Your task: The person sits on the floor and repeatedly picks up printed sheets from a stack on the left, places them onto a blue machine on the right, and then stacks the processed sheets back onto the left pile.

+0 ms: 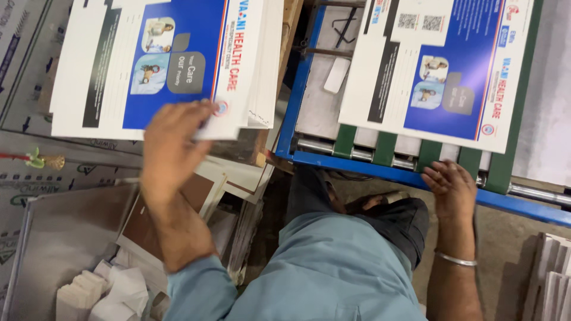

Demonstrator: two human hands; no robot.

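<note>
My left hand [169, 148] lies on the near edge of a stack of white and blue printed sheets [160, 59] at the upper left, fingers curled over the top sheet's corner. My right hand [452, 187] rests with fingers spread on the blue metal frame [357, 166] of a machine table, by its green belts [389, 148]. Another white and blue printed sheet [440, 65] lies on those belts just beyond that hand. A silver bangle sits on my right wrist.
Brown and white boards [178, 208] are piled under the left stack. Folded white paper scraps [101, 291] lie at the lower left beside a grey panel [65, 232]. Steel rollers [535, 193] run along the frame. A stack of white paper [550, 279] stands at the lower right.
</note>
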